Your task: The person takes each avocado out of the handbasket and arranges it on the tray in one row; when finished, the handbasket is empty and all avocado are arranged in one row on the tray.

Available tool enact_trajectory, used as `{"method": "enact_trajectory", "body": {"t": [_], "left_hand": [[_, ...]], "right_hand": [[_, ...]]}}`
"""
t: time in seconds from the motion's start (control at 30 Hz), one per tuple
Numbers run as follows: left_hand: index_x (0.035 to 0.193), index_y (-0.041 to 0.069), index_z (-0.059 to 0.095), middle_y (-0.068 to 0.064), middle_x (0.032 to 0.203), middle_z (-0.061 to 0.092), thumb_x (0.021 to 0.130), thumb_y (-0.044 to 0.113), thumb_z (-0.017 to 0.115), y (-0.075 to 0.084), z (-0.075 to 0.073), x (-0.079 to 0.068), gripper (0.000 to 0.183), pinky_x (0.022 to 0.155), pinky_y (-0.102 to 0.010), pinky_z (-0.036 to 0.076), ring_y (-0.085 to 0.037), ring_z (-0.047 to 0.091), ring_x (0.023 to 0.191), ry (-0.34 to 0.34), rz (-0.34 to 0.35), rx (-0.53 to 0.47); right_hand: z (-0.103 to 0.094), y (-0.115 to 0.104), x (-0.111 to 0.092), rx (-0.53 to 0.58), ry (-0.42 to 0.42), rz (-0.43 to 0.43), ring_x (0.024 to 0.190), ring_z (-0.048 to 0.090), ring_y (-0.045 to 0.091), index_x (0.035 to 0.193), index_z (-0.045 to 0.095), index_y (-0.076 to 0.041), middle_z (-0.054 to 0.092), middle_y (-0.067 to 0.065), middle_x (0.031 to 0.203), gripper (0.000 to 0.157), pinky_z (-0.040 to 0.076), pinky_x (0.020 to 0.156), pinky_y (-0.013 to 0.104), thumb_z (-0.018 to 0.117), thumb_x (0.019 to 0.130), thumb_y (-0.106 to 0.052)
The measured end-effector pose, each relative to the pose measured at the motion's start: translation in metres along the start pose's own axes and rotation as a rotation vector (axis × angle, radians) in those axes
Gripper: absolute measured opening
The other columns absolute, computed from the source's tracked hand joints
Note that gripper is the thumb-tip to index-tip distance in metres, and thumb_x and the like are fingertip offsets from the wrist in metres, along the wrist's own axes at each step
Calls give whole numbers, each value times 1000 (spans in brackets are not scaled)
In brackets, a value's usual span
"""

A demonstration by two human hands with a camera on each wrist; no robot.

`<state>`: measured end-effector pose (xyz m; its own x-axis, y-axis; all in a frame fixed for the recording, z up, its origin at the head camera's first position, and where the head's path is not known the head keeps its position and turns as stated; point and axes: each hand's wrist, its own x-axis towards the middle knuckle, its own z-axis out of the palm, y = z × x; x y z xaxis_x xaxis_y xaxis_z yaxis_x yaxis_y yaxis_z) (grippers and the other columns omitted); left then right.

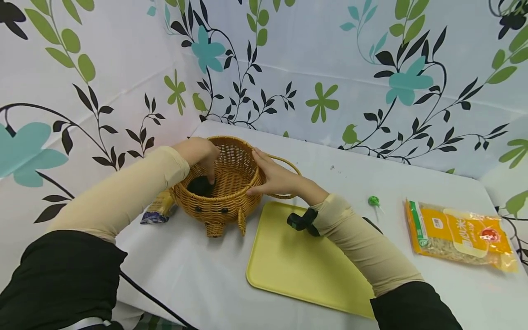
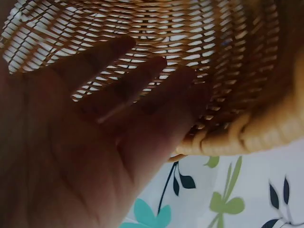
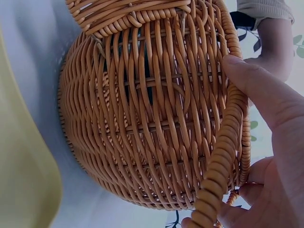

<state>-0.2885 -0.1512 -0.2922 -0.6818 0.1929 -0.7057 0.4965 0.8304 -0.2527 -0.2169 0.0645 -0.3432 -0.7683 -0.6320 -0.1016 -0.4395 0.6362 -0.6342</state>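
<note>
A brown wicker basket (image 1: 218, 201) with a pig's face woven on its front stands left of centre. My left hand (image 1: 204, 155) reaches over its rim into the inside. In the left wrist view the fingers (image 2: 161, 102) lie loosely extended near the woven wall, and nothing shows in them. A dark object (image 1: 200, 186) shows in the basket below that hand. My right hand (image 1: 277, 178) grips the basket's right rim, with the thumb (image 3: 249, 76) at the rim in the right wrist view. The wrapped wicker handle (image 3: 216, 175) hangs beside this hand.
Under my right forearm lies a yellow tray (image 1: 288, 270). Farther right are a green lollipop (image 1: 374, 201) and an orange bag of food (image 1: 459, 233). A yellow and blue packet (image 1: 158, 208) sits left of the basket. A black cable (image 1: 152, 298) crosses the front edge.
</note>
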Motion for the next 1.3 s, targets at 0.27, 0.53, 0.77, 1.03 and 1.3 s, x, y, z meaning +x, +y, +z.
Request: {"method": "enact_trajectory", "body": {"t": [0.27, 0.53, 0.77, 1.03, 1.3], "left_hand": [[130, 4, 54, -17, 138, 47, 71, 43, 80, 17, 8, 11, 76, 105, -46, 41, -34, 45, 128, -133, -70, 63], [103, 10, 71, -10, 119, 61, 74, 29, 80, 26, 21, 18, 36, 94, -39, 50, -26, 57, 111, -121, -8, 208], [105, 8, 69, -11, 119, 60, 79, 26, 76, 30, 27, 27, 33, 95, -37, 50, -26, 57, 112, -162, 15, 284], [102, 9, 71, -12, 118, 62, 79, 25, 76, 35, 33, 18, 28, 95, -37, 50, -28, 58, 112, -30, 28, 277], [107, 9, 70, -13, 126, 59, 81, 29, 74, 39, 34, 23, 33, 97, -38, 49, -29, 55, 118, -73, 7, 290]], "right_hand": [[2, 1, 1, -3, 5, -5, 149, -5, 18, 152, -6, -13, -13, -1, 159, 111, 13, 120, 39, 70, 79, -50], [2, 1, 2, -13, 8, -20, 149, -4, 19, 152, -5, -11, -12, 3, 160, 110, 12, 120, 39, 69, 80, -49], [2, 3, 2, -20, 11, -13, 149, -3, 19, 152, -5, -12, -12, 1, 160, 109, 12, 120, 38, 69, 81, -50], [2, 4, 1, -11, 19, -27, 149, -3, 19, 152, -4, -11, -11, 1, 160, 110, 13, 120, 39, 70, 80, -49], [3, 3, 0, -11, 19, -23, 149, -3, 19, 152, -5, -12, -11, 2, 160, 109, 13, 120, 39, 69, 81, -48]]}}
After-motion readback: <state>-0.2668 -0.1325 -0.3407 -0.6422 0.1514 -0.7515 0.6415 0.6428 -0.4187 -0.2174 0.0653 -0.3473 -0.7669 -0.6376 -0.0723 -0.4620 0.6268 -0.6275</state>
